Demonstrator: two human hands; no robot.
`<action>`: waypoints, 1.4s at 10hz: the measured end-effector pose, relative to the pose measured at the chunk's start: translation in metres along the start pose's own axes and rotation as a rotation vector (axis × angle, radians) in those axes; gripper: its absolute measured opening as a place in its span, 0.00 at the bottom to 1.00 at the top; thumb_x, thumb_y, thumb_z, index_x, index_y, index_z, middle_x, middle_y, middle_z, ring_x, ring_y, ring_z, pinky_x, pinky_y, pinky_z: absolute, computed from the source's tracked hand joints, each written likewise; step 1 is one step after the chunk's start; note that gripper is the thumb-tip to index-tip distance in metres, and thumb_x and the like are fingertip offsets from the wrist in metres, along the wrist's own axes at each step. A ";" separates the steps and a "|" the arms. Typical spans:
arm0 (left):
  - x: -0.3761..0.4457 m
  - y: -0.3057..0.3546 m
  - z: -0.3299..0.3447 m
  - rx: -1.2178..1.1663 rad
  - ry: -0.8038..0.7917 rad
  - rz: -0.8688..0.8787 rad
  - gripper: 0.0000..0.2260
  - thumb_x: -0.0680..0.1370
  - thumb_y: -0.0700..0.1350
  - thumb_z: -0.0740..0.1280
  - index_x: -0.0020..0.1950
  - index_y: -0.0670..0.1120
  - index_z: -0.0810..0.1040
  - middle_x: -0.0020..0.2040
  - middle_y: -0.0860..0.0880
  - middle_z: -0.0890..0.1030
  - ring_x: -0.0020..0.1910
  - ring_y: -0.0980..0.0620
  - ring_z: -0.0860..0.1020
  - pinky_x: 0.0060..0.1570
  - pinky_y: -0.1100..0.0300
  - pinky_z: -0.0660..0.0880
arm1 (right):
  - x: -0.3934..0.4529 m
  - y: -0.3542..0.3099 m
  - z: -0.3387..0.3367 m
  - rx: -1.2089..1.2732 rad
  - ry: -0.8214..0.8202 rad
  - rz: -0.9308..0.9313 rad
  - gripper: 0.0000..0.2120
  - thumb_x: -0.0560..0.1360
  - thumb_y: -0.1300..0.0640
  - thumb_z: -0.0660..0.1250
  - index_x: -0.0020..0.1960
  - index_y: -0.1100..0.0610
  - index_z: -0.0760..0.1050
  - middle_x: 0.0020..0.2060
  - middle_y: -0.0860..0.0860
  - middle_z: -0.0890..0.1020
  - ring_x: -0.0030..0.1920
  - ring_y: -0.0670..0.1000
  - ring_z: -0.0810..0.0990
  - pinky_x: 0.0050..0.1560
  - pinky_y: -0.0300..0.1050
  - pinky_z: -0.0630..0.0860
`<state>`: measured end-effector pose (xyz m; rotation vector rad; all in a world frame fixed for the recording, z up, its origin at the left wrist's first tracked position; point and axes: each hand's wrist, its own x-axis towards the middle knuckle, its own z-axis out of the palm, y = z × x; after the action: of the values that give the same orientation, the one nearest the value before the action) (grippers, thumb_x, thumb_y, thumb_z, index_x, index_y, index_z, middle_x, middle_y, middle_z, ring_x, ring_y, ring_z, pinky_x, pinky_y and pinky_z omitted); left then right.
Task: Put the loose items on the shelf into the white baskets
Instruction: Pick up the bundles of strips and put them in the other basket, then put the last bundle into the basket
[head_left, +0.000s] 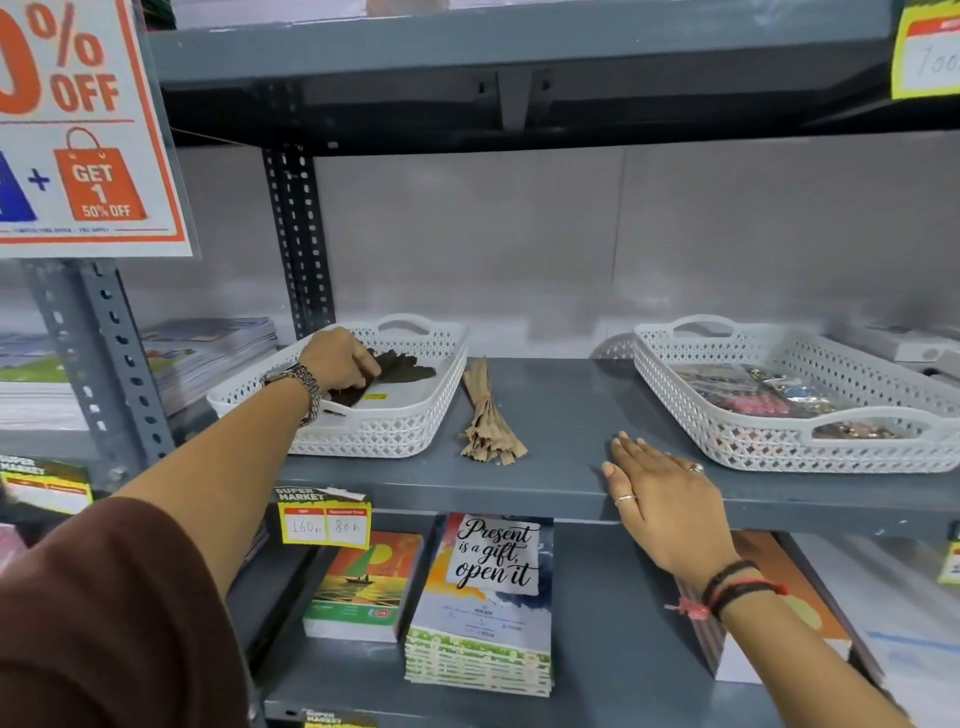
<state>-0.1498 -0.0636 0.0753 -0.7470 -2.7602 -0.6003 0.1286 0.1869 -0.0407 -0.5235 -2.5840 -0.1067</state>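
Observation:
Two white lattice baskets stand on the grey shelf (561, 415). Inside the left basket (395, 431), my left hand (337, 358) grips a dark brown bundle (402, 371) of paper pieces that rests on the basket floor. A light brown paper bundle (488, 415) lies loose on the shelf between the baskets, touching neither hand. My right hand (660, 488) lies flat on the shelf's front edge, fingers apart, holding nothing. The right basket (779, 447) holds several packets of small colourful items.
The upper shelf (519, 57) hangs low overhead. A sale sign (88, 130) hangs at upper left. Notebook stacks (483, 603) fill the lower shelf, and price tags (324, 522) are clipped to the shelf edge. Piled booklets (208, 348) lie left of the upright post.

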 end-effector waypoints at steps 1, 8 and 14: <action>-0.002 0.000 0.004 0.104 -0.160 0.001 0.15 0.68 0.35 0.75 0.54 0.44 0.83 0.55 0.45 0.83 0.52 0.49 0.78 0.55 0.59 0.73 | 0.000 0.000 0.000 -0.011 -0.006 0.000 0.23 0.80 0.46 0.48 0.71 0.52 0.66 0.72 0.47 0.69 0.72 0.46 0.66 0.71 0.44 0.64; -0.047 0.133 0.091 0.105 -0.330 0.195 0.15 0.79 0.50 0.59 0.50 0.40 0.77 0.65 0.37 0.72 0.51 0.44 0.79 0.47 0.58 0.74 | 0.000 -0.001 0.001 0.008 -0.002 0.019 0.23 0.80 0.46 0.49 0.70 0.52 0.68 0.71 0.48 0.71 0.71 0.46 0.68 0.71 0.45 0.64; -0.028 0.129 0.012 -0.102 -0.096 0.233 0.23 0.74 0.31 0.64 0.69 0.39 0.66 0.56 0.38 0.77 0.30 0.51 0.77 0.24 0.63 0.71 | 0.001 -0.005 -0.002 0.018 0.029 0.039 0.36 0.74 0.42 0.35 0.68 0.52 0.71 0.69 0.48 0.73 0.69 0.46 0.71 0.70 0.46 0.67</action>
<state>-0.0599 0.0309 0.0981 -1.1285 -2.6882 -0.6760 0.1272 0.1823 -0.0387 -0.5610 -2.5431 -0.0779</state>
